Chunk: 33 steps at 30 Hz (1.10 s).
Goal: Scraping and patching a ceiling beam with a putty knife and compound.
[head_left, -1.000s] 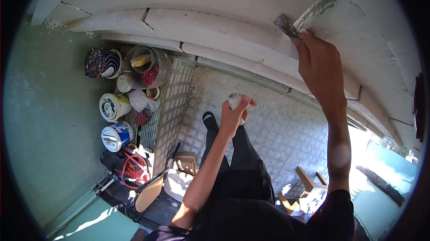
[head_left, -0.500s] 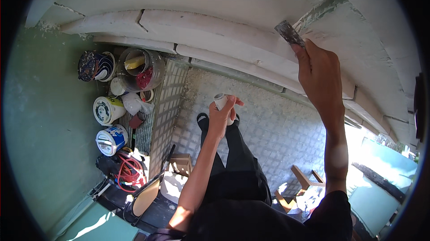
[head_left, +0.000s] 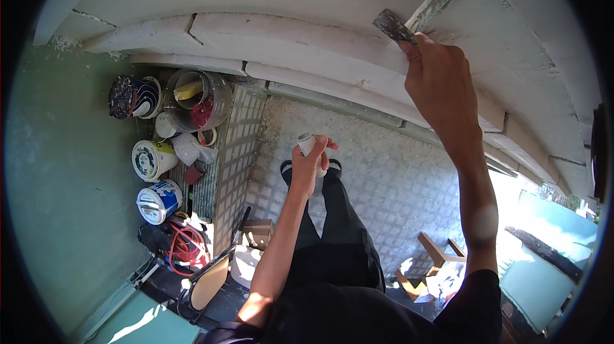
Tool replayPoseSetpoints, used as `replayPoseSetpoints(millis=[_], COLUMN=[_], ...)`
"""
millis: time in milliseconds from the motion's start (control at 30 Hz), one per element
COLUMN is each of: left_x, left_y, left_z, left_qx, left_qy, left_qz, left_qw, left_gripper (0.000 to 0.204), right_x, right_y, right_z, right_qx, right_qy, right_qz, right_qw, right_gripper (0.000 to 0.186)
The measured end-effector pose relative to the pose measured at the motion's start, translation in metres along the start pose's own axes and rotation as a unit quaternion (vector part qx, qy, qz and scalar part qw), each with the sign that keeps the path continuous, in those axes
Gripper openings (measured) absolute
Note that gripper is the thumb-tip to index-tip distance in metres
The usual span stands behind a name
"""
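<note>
The right hand (head_left: 441, 82) is up in the upper right of the frame. Its fingers pinch one end of a dirty, flat scraper (head_left: 391, 24), maybe so the other end sticks out free. The scraper is just beside a rough groove (head_left: 441, 0) in the pale wall; I can't tell if they touch. Near the middle, the left hand (head_left: 307, 168) has its fingers curled around a pale, round tube (head_left: 306, 143), probably so it won't slip. At the left, a blue and white tub (head_left: 160, 201) sits beside a yellow-green tub (head_left: 154, 160), perhaps out of the way.
</note>
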<state>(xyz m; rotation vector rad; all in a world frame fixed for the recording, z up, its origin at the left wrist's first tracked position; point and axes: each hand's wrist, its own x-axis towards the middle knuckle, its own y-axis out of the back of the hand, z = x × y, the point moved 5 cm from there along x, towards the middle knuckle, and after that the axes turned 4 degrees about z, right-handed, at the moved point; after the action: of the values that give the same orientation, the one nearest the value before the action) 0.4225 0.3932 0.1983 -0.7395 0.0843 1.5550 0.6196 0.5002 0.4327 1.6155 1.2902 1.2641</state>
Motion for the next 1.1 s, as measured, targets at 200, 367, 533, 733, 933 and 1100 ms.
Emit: replayPoseSetpoints(millis=[200,367,533,733,933,1100], left_x=[-0.010,-0.025,-0.052,-0.050,-0.046,-0.046], left_y=[-0.019,-0.045,-0.025,0.041,0.067,0.069], left_z=[-0.022,-0.039,-0.028,-0.039,-0.040,-0.046], left_qx=[0.021,0.026,0.034,0.038,0.055,0.059], left_qy=[0.019,0.045,0.058,0.067,0.067,0.072], left_qz=[-0.021,-0.057,-0.054,0.011,0.034,0.036], left_qw=[0.999,0.997,0.996,0.997,0.996,0.995], left_gripper=[0.029,0.029,0.028,0.024,0.024,0.023], right_x=[-0.004,0.015,-0.012,-0.010,-0.004,-0.002], right_y=[-0.005,-0.012,-0.007,0.004,-0.001,-0.001], right_z=[-0.006,-0.045,-0.034,0.001,-0.004,-0.008], right_qx=[0.004,0.013,0.039,-0.002,-0.004,-0.016], right_qy=[0.031,0.098,0.035,-0.011,0.011,-0.009], right_qz=[0.057,0.022,-0.021,0.002,0.029,-0.003], right_qw=[0.998,0.995,0.998,1.000,1.000,1.000], right_gripper=[0.024,0.015,0.026,0.023,0.021,0.019])
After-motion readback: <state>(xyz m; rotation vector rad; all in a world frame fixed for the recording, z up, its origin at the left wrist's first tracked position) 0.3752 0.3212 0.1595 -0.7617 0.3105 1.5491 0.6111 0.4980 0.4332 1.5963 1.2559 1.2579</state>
